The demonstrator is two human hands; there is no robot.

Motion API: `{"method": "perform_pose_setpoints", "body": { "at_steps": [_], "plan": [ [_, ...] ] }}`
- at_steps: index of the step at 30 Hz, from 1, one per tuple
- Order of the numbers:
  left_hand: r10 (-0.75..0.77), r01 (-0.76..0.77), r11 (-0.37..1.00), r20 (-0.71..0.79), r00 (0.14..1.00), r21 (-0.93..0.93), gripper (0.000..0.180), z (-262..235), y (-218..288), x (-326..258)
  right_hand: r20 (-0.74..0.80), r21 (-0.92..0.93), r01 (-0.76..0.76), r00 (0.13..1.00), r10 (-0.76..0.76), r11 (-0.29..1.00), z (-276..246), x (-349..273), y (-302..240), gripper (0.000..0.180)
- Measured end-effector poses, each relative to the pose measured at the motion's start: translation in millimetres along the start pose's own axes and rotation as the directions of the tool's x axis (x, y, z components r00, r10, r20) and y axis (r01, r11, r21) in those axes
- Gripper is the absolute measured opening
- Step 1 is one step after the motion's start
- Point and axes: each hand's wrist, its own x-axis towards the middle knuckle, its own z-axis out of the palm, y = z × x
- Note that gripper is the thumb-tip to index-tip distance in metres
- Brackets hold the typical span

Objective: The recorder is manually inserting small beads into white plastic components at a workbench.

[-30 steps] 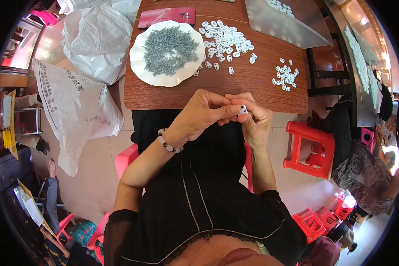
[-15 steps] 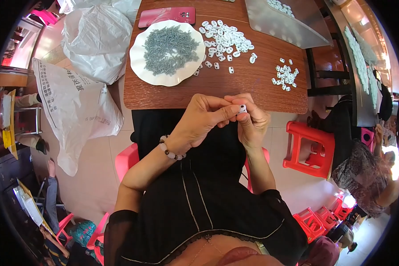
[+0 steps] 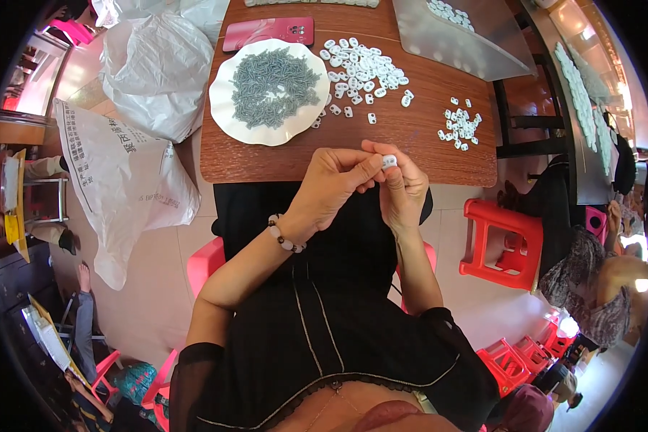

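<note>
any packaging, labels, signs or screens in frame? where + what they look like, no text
Large white plastic sack with dark print: on the floor left of the wooden table, slumped, crumpled.
Plain white plastic bag: behind that sack, beside the table's left edge, bulging.
Pinkish-red flat phone: far side of the table, beyond the white plate, lying flat; which face is up is unclear.
No signs visible.

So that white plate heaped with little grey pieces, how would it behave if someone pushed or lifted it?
The white plate looks shallow with a wavy rim, so it would probably slide flat across the smooth wooden table rather than tip. The loose grey pieces are heaped high, so tilting it while lifting would likely spill some.
</note>
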Motion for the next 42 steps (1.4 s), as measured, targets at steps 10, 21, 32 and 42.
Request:
{"method": "perform_pose_setpoints", "body": {
  "at_steps": [10,21,32,42],
  "plan": [
    [0.007,-0.007,1.0,-0.01,1.0,-0.009,0.023,-1.3,-2.2,1.4,0.115,0.03,-0.08,0.99,0.077,0.996,-9.8,2.8,-2.5,0.051],
    [0.051,-0.051,0.999,-0.007,0.999,0.01,0.022,-6.6,-7.5,1.8,0.134,0.009,-0.113,0.985,0.111,0.994,-11.0,4.1,-1.5,0.044],
    [0.073,-0.073,0.996,0.009,0.997,0.056,0.022,-11.1,-11.4,3.9,0.121,-0.058,-0.154,0.98,0.161,0.986,-12.6,5.9,-2.6,0.038],
    [0.038,-0.029,0.996,-0.109,0.993,0.082,0.031,-41.4,-16.8,11.7,0.033,-0.335,-0.012,0.999,0.025,0.942,-18.4,48.3,-43.2,0.031]
  ]
}}
